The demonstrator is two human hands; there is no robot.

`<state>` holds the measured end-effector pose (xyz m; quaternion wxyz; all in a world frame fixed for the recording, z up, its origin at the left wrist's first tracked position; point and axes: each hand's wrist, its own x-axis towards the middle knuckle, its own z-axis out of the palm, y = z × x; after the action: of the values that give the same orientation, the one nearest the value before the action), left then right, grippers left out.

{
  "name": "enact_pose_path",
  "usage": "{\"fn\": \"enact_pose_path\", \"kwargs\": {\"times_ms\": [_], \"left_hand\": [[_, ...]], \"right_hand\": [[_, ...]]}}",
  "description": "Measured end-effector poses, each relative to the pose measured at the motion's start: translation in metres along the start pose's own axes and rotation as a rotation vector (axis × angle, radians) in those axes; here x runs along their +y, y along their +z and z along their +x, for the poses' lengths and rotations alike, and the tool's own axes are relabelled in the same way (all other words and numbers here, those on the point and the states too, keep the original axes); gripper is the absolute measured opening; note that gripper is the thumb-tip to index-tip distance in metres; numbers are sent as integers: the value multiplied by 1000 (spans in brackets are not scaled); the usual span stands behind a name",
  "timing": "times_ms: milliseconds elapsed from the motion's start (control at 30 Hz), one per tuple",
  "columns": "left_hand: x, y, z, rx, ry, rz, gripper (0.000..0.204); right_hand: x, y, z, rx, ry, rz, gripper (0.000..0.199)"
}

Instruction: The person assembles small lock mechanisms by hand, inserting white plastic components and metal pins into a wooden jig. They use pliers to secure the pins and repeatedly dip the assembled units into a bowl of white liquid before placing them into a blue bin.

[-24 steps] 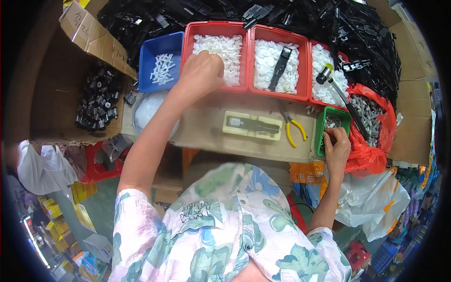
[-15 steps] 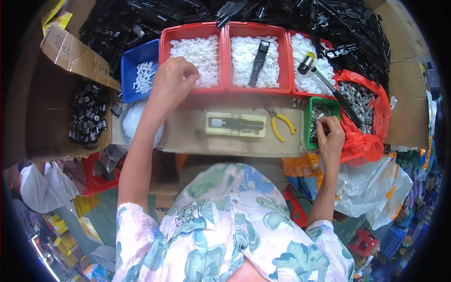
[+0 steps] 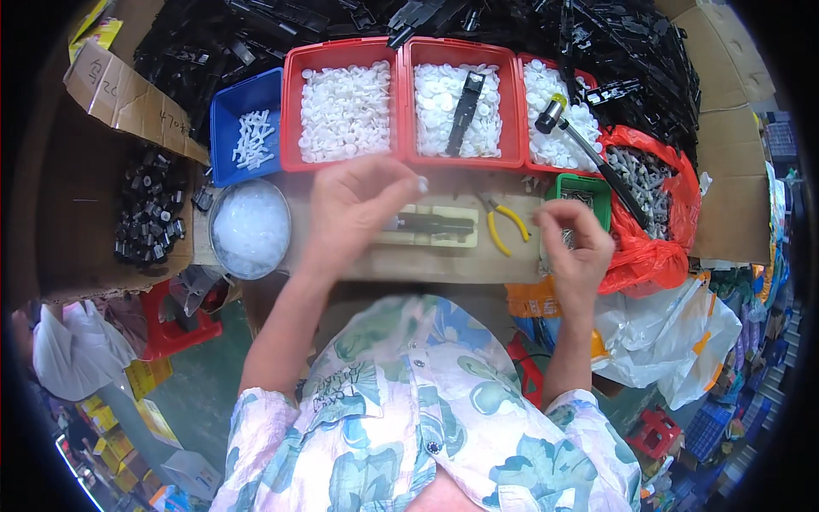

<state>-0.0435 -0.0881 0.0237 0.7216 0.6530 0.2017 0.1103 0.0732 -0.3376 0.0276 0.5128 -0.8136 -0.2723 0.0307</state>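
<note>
My left hand (image 3: 354, 205) pinches a small white plastic piece (image 3: 422, 183) between thumb and fingertips. It hovers over the left end of a cream fixture block (image 3: 465, 237), in which a black part (image 3: 435, 224) lies. My right hand (image 3: 578, 243) is closed in a pinch just in front of the green bin (image 3: 601, 189) of small metal pieces. Whatever its fingertips hold is too small to make out. Yellow-handled pliers (image 3: 510, 226) lie on the bench between the fixture and my right hand.
Red bins (image 3: 399, 102) of white pieces and a blue bin (image 3: 223, 128) line the back. A hammer (image 3: 589, 149) rests across the right bins beside a red bag (image 3: 661, 264). At left stands a round dish (image 3: 250, 229). Black parts (image 3: 512, 17) heap behind.
My left hand has left the left red bin, moving right and nearer with a white piece in its fingertips. My right hand has come out of the green bin, toward the left.
</note>
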Motion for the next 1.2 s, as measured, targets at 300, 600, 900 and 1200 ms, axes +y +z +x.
{"fn": "enact_pose_path", "kwargs": {"times_ms": [300,600,900,1200], "left_hand": [[-15,30,-17,15,-98,-214,10],[-14,40,-18,-11,-96,-183,8],[-17,40,-24,-60,25,-125,9],[-27,27,-29,-130,116,-39,25]], "right_hand": [[-33,62,-3,6,-349,121,20],[-22,61,-9,65,-576,-104,27],[-13,55,-14,17,-325,62,22],[-17,58,-7,-110,-268,134,14]]}}
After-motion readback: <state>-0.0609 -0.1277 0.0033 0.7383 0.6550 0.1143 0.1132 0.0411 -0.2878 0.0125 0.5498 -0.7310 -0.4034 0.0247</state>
